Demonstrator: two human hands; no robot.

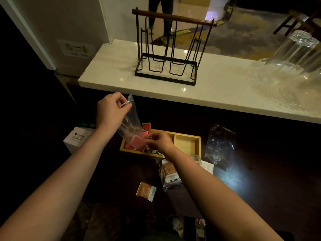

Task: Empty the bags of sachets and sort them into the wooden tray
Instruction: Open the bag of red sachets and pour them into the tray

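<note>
Fingers (124, 103) of your left hand (111, 110) pinch the upper end of a clear bag (129, 122), holding it tilted with its lower end over the wooden tray (187, 136). Your right hand (159, 141) has its fingers closed on the lower end of that bag, where a red sachet (137, 142) shows through the plastic — just above the tray's left compartment. More red sachets (146, 126) lie in that compartment, and the right compartment shows bare wood. The tray sits on the dark tabletop (260, 171) below the white shelf (217, 87). Near the tray's front edge lies a second bag of brown sachets (169, 173), and one loose brown sachet (146, 191) lies closer to you. An emptied clear bag (219, 145) lies crumpled right of the tray — a white box (76, 138) stands to its left.
</note>
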